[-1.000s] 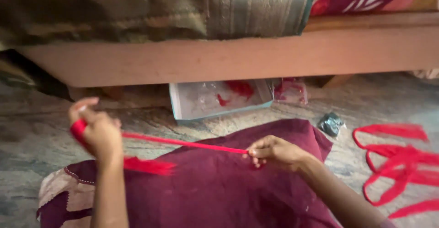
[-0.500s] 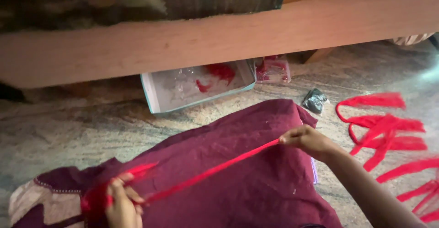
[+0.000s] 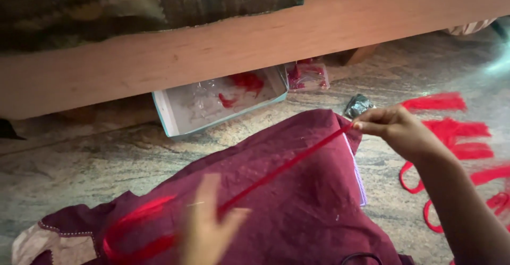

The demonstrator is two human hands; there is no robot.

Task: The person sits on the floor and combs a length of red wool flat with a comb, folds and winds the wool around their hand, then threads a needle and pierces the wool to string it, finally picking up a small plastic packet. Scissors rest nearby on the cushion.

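— What's different from a moment ago?

— The left hand (image 3: 210, 228) has dropped low, down over the maroon cloth (image 3: 297, 201) spread on the floor. A second ago it was raised up at the left with the long red yarn strand (image 3: 287, 167) wound round it. The right hand (image 3: 396, 129) has drifted out to the right and a little higher. So the strand now runs as a longer slanted line between them, pulled straight.

— And what does that tell you?

— My guess is more length has been drawn out, with the looped end gathering by the left hand.

— Are the hands gripping it?

— The right one is pinched shut on the upper end of the strand, fingertips together. The left is blurred with motion; the strand reaches it and red loops lie just beside it on the cloth, but I cannot tell whether its fingers are closed on it.

— Where does the strand sit, then?

— Above the cloth, rising from lower left to upper right. Beyond it, a shallow pale tray (image 3: 164, 113) pokes from under the wooden bed frame (image 3: 239, 42), and cut red yarn pieces (image 3: 457, 137) lie on the stone floor (image 3: 79, 159) by the right arm.
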